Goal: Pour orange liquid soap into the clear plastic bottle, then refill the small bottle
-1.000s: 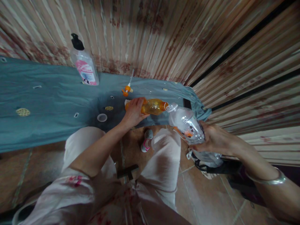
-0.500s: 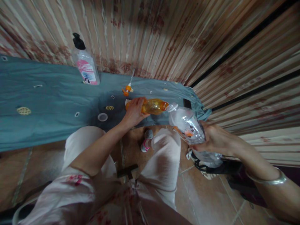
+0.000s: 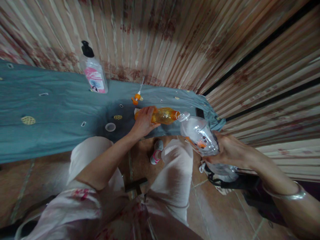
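My left hand (image 3: 143,120) is wrapped round an orange see-through bottle (image 3: 166,115), tipped on its side with its mouth to the right. My right hand (image 3: 226,148) grips a large clear plastic bottle (image 3: 197,131), tilted so that its neck points up and left. The two mouths meet or nearly meet; whether they touch I cannot tell. Behind the orange bottle an orange pump top (image 3: 136,98) with a thin tube lies on the cloth. A small round whitish cap (image 3: 110,127) rests left of my left hand.
A clear pump bottle (image 3: 96,78) with a black top and pink label stands at the back left on the teal cloth (image 3: 60,106). A dark flat object (image 3: 199,112) lies near the right end. Pleated curtains (image 3: 150,43) border the back and right.
Both hands keep hold of their bottles, mouth to mouth, in almost the same place. The whole view has shifted slightly.
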`<state>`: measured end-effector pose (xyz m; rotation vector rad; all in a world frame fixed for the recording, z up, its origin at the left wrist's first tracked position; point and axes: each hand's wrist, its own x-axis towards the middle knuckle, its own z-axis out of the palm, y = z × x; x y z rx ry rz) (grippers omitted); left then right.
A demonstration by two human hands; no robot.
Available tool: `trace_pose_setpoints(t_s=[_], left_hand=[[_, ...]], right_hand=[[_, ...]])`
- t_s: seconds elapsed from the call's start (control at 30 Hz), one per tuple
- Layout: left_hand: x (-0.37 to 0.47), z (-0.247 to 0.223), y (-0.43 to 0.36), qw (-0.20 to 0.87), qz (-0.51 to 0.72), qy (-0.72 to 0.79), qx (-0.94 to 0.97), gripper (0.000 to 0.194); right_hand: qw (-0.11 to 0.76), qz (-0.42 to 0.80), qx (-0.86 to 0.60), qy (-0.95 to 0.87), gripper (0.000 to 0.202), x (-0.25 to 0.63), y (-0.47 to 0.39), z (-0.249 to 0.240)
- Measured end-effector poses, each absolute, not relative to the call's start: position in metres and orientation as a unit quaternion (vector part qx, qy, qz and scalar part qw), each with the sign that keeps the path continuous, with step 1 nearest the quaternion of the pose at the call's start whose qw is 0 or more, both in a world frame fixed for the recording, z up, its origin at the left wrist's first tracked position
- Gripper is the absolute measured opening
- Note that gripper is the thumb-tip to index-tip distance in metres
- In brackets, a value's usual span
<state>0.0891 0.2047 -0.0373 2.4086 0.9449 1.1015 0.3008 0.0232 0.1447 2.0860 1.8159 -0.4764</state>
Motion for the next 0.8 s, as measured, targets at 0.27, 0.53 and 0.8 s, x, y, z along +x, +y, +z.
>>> trace_pose_setpoints(t_s=[0.27,0.53,0.8], left_hand=[[0.0884,-0.0419,0.2071,0.144,0.403,0.325,0.843,0.070],[0.0880,-0.0386,0.2063,0.146,0.389,0.333,0.847,0.068],[0.0877,-0.0408,0.2069,0.141,0.392,0.326,0.849,0.069]], right_hand=[[0.185,-0.172,0.744,0.619,0.044,0.2964,0.0280,0.1462],[0.182,-0.165,0.742,0.624,0.044,0.2954,0.0276,0.1483],[0.180,-0.171,0.733,0.633,0.040,0.2954,0.0269,0.1479]])
